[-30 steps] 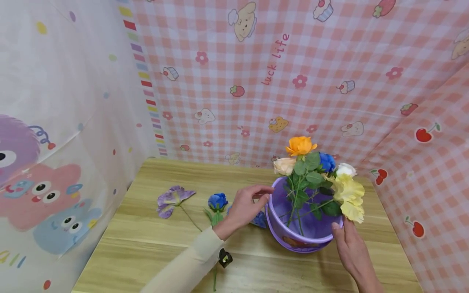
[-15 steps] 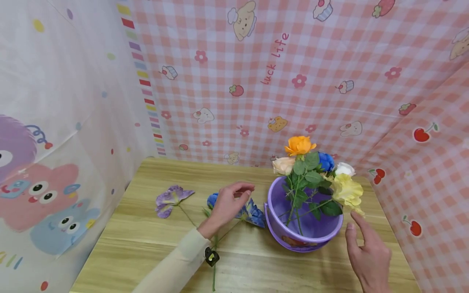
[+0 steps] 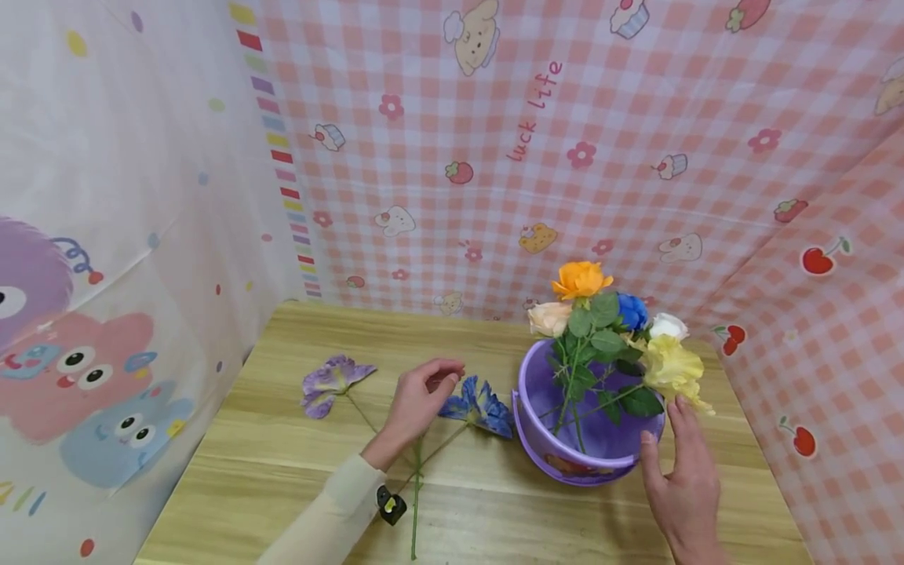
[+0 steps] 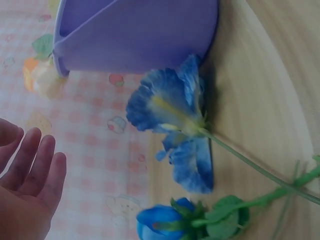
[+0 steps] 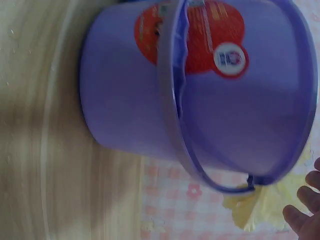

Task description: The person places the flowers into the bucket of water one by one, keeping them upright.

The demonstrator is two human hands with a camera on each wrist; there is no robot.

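A purple bucket point(image 3: 558, 463) stands at the right of the table, holding artificial flowers: an orange one point(image 3: 582, 280), a peach rose point(image 3: 549, 319), a blue one point(image 3: 632, 311), a white one point(image 3: 668, 326) and a yellow one point(image 3: 674, 367). My right hand point(image 3: 683, 479) is beside the bucket's right rim, fingers extended, fingertips right at the yellow petals. Left of the bucket, my left hand point(image 3: 417, 404) hovers with loosely bent fingers and nothing in them. Near it lie a ruffled blue flower point(image 4: 170, 110) and a blue rose point(image 4: 162, 220), the rose's head hidden behind the hand in the head view.
A purple flower point(image 3: 335, 384) lies on the left of the wooden table point(image 3: 233, 471). Stems cross near the left wrist, which carries a small black device point(image 3: 391, 506). Pink checked cloth point(image 3: 424, 196) hangs behind and at the right; a white printed sheet point(image 3: 141, 235) hangs left.
My left hand has left the bucket's rim and moved left, uncovering the ruffled blue flower. My right hand drew away from the rim, then came back close to it. The bucket stays put.
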